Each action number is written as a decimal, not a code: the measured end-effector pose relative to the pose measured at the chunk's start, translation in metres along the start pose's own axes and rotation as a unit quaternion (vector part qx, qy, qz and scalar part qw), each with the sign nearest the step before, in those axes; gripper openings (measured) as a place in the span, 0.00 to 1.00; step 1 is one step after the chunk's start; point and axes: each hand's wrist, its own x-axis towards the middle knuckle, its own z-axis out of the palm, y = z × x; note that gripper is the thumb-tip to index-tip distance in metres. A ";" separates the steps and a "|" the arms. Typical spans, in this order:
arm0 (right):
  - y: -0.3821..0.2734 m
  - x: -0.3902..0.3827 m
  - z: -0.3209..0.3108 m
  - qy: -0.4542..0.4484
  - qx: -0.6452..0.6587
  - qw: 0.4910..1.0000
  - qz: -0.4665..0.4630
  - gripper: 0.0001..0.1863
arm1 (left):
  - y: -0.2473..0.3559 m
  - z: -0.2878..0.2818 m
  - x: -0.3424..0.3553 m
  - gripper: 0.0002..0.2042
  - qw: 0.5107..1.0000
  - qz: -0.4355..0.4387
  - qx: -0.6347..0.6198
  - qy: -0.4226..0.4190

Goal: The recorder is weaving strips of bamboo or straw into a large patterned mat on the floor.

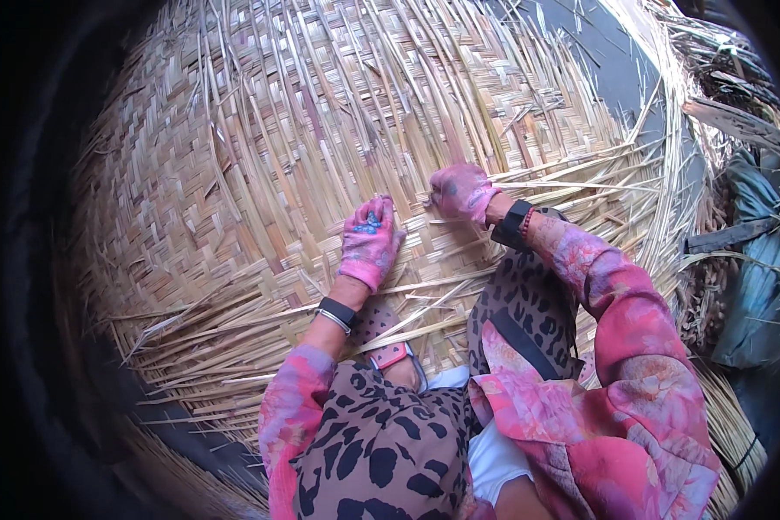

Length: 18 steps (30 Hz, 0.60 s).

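A large mat (pixel 195 186) woven from flat, straw-coloured reed strips spreads under and ahead of me. Both my hands wear pink patterned gloves and work close together near its near side. My left hand (pixel 371 243) is closed at the weave, fingers bent around reed strips (pixel 396 178) that run away from me. A little farther off and to the right, my right hand (pixel 461 192) makes a fist over the strips. The gloves hide most of what is pinched. Loose strip ends (pixel 225 338) stick out sideways along the near left edge.
My knees in spotted trousers (pixel 390 442) and a sandalled foot (pixel 394 355) rest on the mat's near part. More loose strips (pixel 598 182) fan out to the right. Beyond them lie a blue-green plastic sheet (pixel 758 269), a wooden stick (pixel 730 235) and a tied bundle (pixel 741 433).
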 end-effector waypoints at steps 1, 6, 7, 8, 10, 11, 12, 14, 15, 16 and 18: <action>0.005 -0.003 -0.004 0.001 -0.002 1.000 0.002 0.11 | -0.001 -0.003 0.002 0.30 1.000 0.005 -0.005 -0.025; 0.058 -0.048 -0.035 0.017 0.066 0.996 0.064 0.09 | 0.014 -0.015 0.029 0.30 0.986 0.067 -0.148 0.036; 0.066 -0.059 -0.037 0.038 0.049 0.996 0.065 0.09 | 0.027 -0.012 0.041 0.29 0.967 0.081 -0.229 0.073; 0.066 -0.068 -0.037 0.076 0.040 0.996 0.036 0.07 | 0.036 -0.002 0.053 0.17 0.962 0.082 -0.231 0.116; 0.056 -0.081 -0.041 0.157 -0.015 0.987 -0.046 0.05 | 0.040 0.000 0.074 0.13 0.978 0.031 -0.205 0.015; 0.052 -0.081 -0.049 0.156 -0.016 0.987 -0.041 0.05 | 0.043 0.002 0.081 0.11 0.981 -0.015 -0.173 -0.092; 0.047 -0.078 -0.055 0.214 -0.002 0.973 -0.088 0.03 | 0.042 0.005 0.083 0.14 0.983 -0.015 -0.178 -0.050; 0.049 -0.065 -0.046 0.202 0.081 0.972 -0.089 0.03 | 0.045 0.011 0.086 0.13 0.980 -0.052 -0.188 -0.033; 0.054 -0.048 -0.030 0.204 0.083 0.972 -0.085 0.03 | 0.046 0.013 0.088 0.12 0.976 -0.089 -0.198 -0.017; 0.061 -0.028 -0.017 0.154 0.083 0.983 -0.049 0.04 | 0.048 0.016 0.089 0.12 0.968 -0.101 -0.226 0.032; 0.058 0.003 -0.015 0.107 0.086 0.990 -0.018 0.05 | 0.049 0.017 0.086 0.13 0.966 -0.100 -0.231 0.053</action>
